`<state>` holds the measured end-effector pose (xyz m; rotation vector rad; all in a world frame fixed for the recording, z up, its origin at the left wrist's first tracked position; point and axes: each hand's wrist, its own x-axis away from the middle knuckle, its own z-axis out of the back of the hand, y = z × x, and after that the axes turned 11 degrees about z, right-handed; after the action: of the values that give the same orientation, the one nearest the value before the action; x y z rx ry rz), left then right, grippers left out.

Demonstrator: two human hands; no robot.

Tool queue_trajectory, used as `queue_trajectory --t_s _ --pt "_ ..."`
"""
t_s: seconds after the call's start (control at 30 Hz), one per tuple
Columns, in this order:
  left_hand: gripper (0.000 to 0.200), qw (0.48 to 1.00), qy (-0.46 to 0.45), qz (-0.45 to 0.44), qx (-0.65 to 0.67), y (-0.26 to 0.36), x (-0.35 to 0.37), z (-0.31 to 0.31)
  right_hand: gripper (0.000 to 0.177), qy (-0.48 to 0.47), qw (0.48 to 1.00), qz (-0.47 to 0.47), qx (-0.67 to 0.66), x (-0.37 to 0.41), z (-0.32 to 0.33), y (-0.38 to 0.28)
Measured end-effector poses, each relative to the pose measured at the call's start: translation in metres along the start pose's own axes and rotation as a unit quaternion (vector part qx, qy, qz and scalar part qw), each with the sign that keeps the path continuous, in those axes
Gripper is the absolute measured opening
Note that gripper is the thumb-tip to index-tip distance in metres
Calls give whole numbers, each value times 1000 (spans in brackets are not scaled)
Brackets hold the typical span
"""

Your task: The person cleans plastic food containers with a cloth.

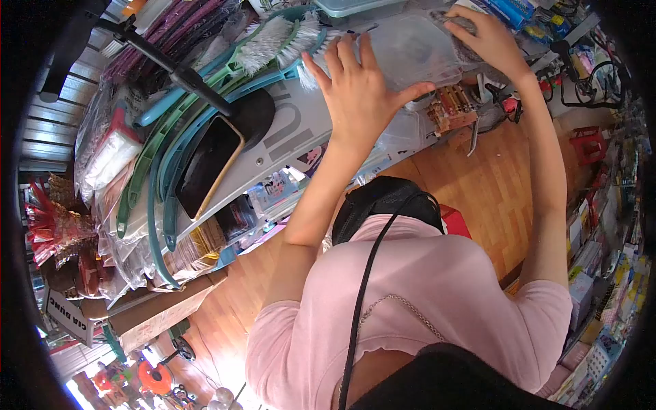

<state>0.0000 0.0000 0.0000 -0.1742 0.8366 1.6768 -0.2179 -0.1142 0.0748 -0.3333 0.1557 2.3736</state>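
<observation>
1. Hands meet on a clear plastic box (417, 51) stacked among goods on a crowded shop worktop (287, 137), seen from above the person's pink top and black shoulder bag (383, 201).
2. Left hand (359, 92) lies flat on the near side of the box lid. Its grip is wide, with fingers spread and thumb out along the edge, pressing rather than holding.
3. Right hand (486, 39) rests on the far corner of the same box with fingers bent over the lid. Whether that grip closes round the rim cannot be told from this angle.
4. Box sits on other clear containers, lid on, level and not lifted. Judged from this, the handling is at its start: both hands are placed, and nothing has yet been raised or opened.
5. White-bristled brushes (280, 34) lie just beside the left hand. Teal hangers (160, 160) and a dark phone (208, 164) lie further along the worktop, under a black stand arm (178, 72).
6. Wooden floor (492, 184) shows below the arms.
</observation>
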Motion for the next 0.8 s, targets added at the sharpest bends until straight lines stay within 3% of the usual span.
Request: queue_trajectory --t_s 0.07,0.1,0.17,0.2,0.27,0.33,0.4,0.47,0.5,0.53,0.57,0.6,0.67,0.7,0.77,0.8 --pt "84 991 77 -83 69 -2 -3 5 26 80 983 -50 -160 6 16 -10" --pt "84 993 64 -84 61 -4 -2 12 26 78 980 -56 -173 13 16 -14" --pt "55 980 13 -188 62 -8 -5 16 25 132 974 -59 -175 21 22 -16" --pt "55 980 12 -190 62 -9 -5 17 26 161 974 -46 -153 27 19 -13" --pt "31 977 -61 -183 92 -9 -7 18 28 191 973 -30 -123 41 4 12" --pt "26 976 -51 -191 94 -6 -7 24 31 220 971 -14 -95 47 2 16" --pt "20 975 -39 -198 95 -4 -11 26 29 211 967 -62 -128 56 5 15" --pt "15 958 94 -219 162 -4 -18 23 30 222 967 -50 -116 60 5 15" --pt "15 958 94 -218 161 -5 -23 27 31 233 966 -39 -105 62 5 15" --pt "14 940 171 -201 217 -6 -29 34 31 233 966 -37 -106 64 9 15" --pt "14 914 244 -182 270 -5 -34 41 32 206 968 -103 -97 68 16 16" --pt "14 914 245 -180 269 -3 -37 45 33 179 965 -168 -88 70 20 18" --pt "23 859 117 12 498 1 -42 51 33 232 959 -130 -97 78 24 30" --pt "23 859 119 13 498 2 -41 47 33 285 948 -94 -107 78 27 31" --pt "25 883 -40 71 461 2 -35 29 33 302 940 -85 -133 73 24 28" --pt "26 900 -57 109 418 1 -32 16 33 320 931 -78 -158 66 23 23"
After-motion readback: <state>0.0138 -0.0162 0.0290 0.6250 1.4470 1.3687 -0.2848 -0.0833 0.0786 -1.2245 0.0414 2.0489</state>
